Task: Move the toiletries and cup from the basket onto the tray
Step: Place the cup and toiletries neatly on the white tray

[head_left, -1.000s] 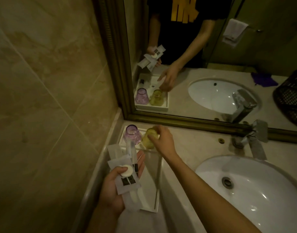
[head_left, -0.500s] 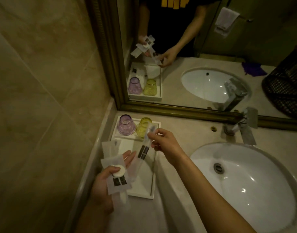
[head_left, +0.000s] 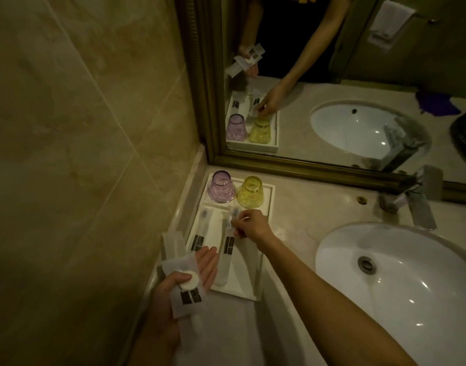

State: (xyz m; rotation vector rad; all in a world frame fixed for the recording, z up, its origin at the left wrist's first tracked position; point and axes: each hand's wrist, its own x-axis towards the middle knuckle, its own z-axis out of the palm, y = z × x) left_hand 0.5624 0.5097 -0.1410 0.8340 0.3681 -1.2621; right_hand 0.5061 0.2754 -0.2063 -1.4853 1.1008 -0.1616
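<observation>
A white tray (head_left: 261, 283) lies on the counter in the left corner. At its far end stand a purple cup (head_left: 221, 186) and a yellow cup (head_left: 250, 192), both upside down. One long wrapped toiletry packet (head_left: 201, 231) lies on the tray's left side. My right hand (head_left: 250, 224) pinches the top of a second long packet (head_left: 228, 249), which rests lengthwise on the tray. My left hand (head_left: 173, 294) holds several flat sachets (head_left: 187, 294) with a small round white soap (head_left: 189, 280) under the thumb. The basket shows only as a dark mesh edge (head_left: 464, 133) in the mirror.
A white sink basin (head_left: 401, 281) fills the right of the counter, with a chrome tap (head_left: 416, 196) behind it. A gold-framed mirror (head_left: 332, 165) runs along the back. A tiled wall (head_left: 81, 154) closes the left side.
My right hand left the yellow cup, pulled a long packet from the bundle in my left hand and lowered it onto the tray. The left hand's fingers have spread.
</observation>
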